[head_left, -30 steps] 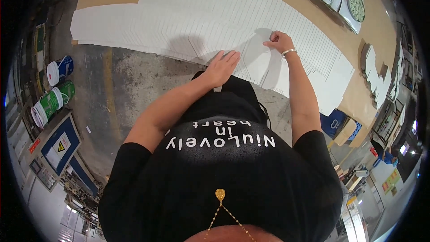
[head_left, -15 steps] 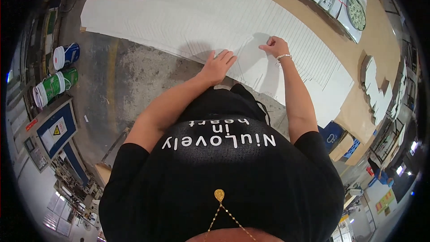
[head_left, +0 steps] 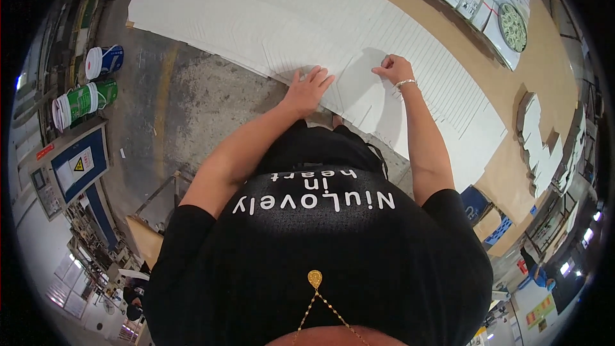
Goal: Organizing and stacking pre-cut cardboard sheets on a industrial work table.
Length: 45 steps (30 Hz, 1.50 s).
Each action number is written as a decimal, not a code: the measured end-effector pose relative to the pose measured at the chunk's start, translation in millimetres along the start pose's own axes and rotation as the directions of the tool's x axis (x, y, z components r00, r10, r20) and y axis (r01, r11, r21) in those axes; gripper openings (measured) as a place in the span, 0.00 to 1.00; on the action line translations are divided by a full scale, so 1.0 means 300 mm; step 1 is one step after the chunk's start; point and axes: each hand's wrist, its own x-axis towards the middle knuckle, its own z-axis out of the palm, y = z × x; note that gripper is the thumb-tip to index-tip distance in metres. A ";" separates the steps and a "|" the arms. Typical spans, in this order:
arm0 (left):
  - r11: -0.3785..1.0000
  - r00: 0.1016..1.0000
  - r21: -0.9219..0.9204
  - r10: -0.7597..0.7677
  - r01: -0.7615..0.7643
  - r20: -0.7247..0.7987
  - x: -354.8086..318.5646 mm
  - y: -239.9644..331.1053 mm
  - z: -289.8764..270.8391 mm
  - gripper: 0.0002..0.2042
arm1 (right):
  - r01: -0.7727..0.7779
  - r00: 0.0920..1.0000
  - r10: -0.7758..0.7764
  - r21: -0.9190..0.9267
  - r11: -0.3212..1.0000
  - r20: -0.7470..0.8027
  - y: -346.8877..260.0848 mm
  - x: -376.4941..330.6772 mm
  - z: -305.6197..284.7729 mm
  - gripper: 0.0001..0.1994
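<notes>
White sheets (head_left: 269, 22) lie fanned across the work surface in front of me, their many overlapping edges showing as fine parallel lines. On the near edge of these sheets rests my left hand (head_left: 309, 91), palm down with fingers apart. My right hand (head_left: 396, 70), a bracelet (head_left: 405, 83) at its wrist, is farther right over the sheets and casts a shadow on them. Its fingers are curled in and the thumb points left. Whatever those curled fingers may hold is hidden from above.
Brown board (head_left: 435, 25) lies under and beyond the sheets. A strapped stack of printed cartons (head_left: 471, 3) is at the far right, with torn white pieces (head_left: 537, 141) nearer. Left are a blue bucket (head_left: 110, 62), a green bucket (head_left: 80, 104) and a blue control cabinet (head_left: 80, 163).
The whole view has shifted slightly, so the buckets and cabinet appear farther right. Both hands keep nearly the same pose over the sheets.
</notes>
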 end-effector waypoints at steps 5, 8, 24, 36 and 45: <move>0.984 1.000 -0.179 0.002 -0.002 -0.001 0.003 -0.017 -0.023 0.31 | -0.055 0.998 0.055 -0.054 0.997 -0.008 0.003 0.005 0.001 0.18; 0.987 0.998 -0.154 -0.039 0.045 0.041 0.003 -0.021 -0.016 0.31 | -0.059 0.998 0.059 -0.035 0.998 -0.005 -0.020 0.005 0.009 0.18; 1.000 0.998 -0.015 -0.009 0.008 -0.060 0.011 0.011 0.000 0.30 | -0.026 0.998 0.024 -0.036 0.999 -0.066 -0.012 0.001 0.020 0.18; 0.991 0.993 -0.131 0.029 -0.015 0.111 0.002 0.066 0.004 0.32 | -0.053 0.987 0.037 -0.098 0.994 -0.157 -0.021 -0.070 0.005 0.19; 0.993 0.995 -0.116 0.035 -0.024 0.092 -0.003 0.072 0.013 0.31 | -0.048 0.951 -0.018 -0.204 0.978 -0.310 -0.041 -0.115 0.033 0.20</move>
